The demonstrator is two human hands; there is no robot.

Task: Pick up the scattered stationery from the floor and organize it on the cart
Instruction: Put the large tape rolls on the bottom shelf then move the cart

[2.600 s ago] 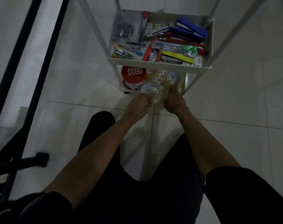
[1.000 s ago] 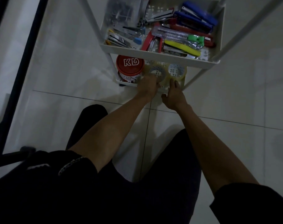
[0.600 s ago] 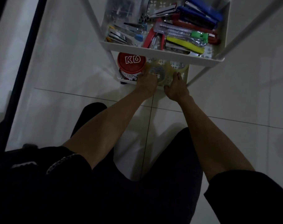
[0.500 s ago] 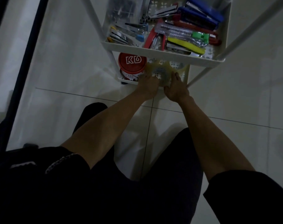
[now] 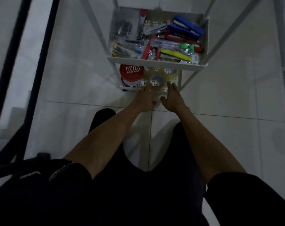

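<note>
A white cart stands ahead of me on the tiled floor. Its upper tray (image 5: 156,62) holds blue staplers (image 5: 185,29), a yellow cutter (image 5: 176,55), red scissors and several other small tools. On the lower tray (image 5: 179,79) sit a red-lidded tub marked KD (image 5: 131,72) and clear tape rolls (image 5: 156,79), one further back (image 5: 170,72). My left hand (image 5: 146,99) hovers at the tray's front edge, fingers apart, just short of the nearest roll. My right hand (image 5: 172,98) is beside it, fingers spread, holding nothing.
White cart legs (image 5: 203,62) splay outward to the right and left. A black metal frame (image 5: 39,66) runs along the left side. My dark-clothed knees (image 5: 138,185) fill the bottom of the view. Pale floor tiles (image 5: 228,95) surround the cart.
Both hands have drawn back from the tape rolls toward the front edge of the lower tray. The rolls now lie on the tray, out of my grip.
</note>
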